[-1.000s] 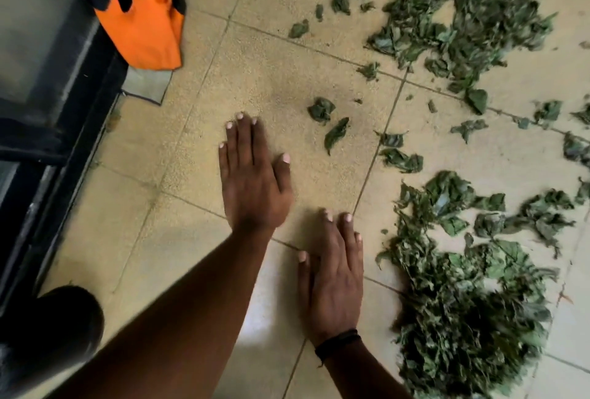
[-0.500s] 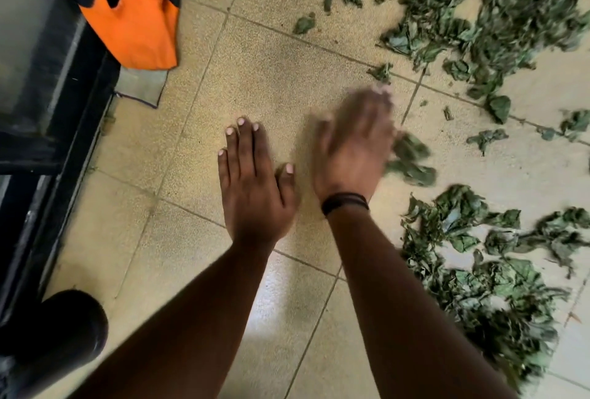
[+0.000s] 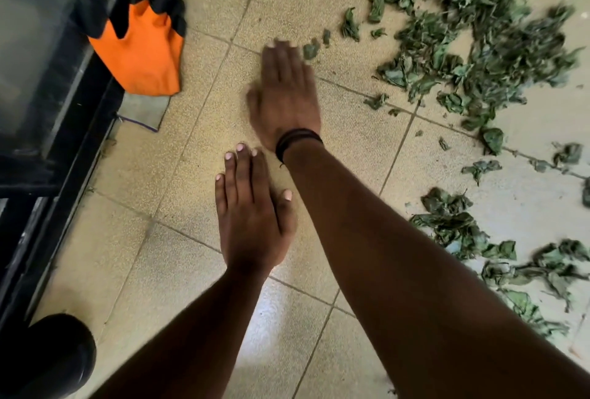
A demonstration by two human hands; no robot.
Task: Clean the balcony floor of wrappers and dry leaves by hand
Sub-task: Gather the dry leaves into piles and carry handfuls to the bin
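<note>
Kneeling over a tiled balcony floor [image 3: 166, 271]. Left hand [image 3: 252, 226] flat on the tile, fingers straight and together, holding nothing. Right hand [image 3: 287, 92], with a dark wristband [image 3: 297, 140], stretched out beyond the left hand, fingers straight, blurred, also holding nothing; fingertips just short of a small stray leaf [image 3: 310, 49]. Dry leaves [image 3: 472, 34] spread thickly beyond and to the right of the left hand, a second clump [image 3: 453, 226] level with it on the right. Orange bag [image 3: 143, 53] to the far left of the left hand, by a dark door frame [image 3: 64, 130]. No wrappers visible.

Probably very light, brittle, crumbling under pressure, scattering easily. Best swept with a flat palm into the heap, then scooped from underneath with both cupped hands rather than pinched singly.
</note>
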